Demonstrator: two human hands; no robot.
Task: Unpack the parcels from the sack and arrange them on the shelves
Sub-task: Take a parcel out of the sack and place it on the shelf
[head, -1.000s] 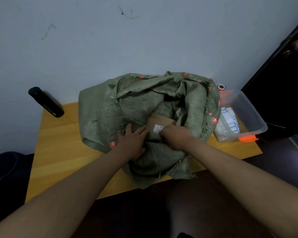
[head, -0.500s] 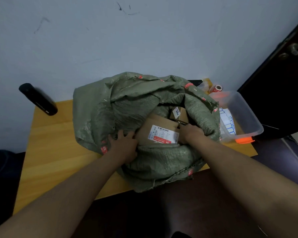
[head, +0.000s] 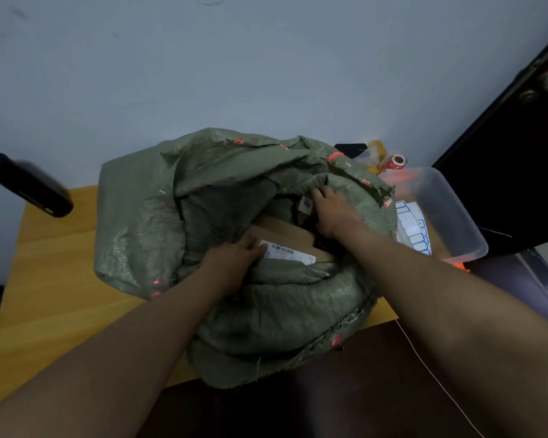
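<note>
Parcel (head: 285, 235) in sack (head: 266, 305), between hands.

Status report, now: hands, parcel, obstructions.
Left hand on the labelled cardboard parcel. Right hand at the sack rim's far side. Parcel inside; sack folds crowd it.

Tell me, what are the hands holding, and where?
The left hand grips the cardboard parcel at its near left corner. The right hand pulls the green sack by its far rim.
</note>
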